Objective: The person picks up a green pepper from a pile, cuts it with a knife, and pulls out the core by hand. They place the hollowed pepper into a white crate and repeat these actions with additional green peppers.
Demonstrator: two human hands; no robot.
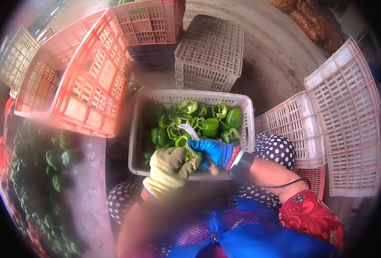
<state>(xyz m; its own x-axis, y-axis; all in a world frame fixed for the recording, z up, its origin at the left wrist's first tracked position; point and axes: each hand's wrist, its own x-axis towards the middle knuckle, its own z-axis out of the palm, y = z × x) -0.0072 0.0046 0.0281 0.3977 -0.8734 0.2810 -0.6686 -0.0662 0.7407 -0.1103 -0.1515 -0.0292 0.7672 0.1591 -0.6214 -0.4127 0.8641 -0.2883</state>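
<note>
Knife (190,130), one, gripped in right hand (213,151); one pepper (193,163) in curled left hand (169,168).

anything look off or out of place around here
Only the gloves stand out: yellowish fabric on the left hand, blue on the right hand, so they don't match. I see no damage to the crate.

The left hand (167,170), in a pale yellow glove, is gripping a green pepper (192,160). Touching that grip, the blue-gloved right hand (212,151) is holding a knife (189,130), its blade showing beyond the fingers. Beyond and around the grip, other peppers (210,125) are lying in a light crate (249,124). Farther beyond, a grey crate (210,51) is standing; pale crates (343,112) are standing to the right.
</note>
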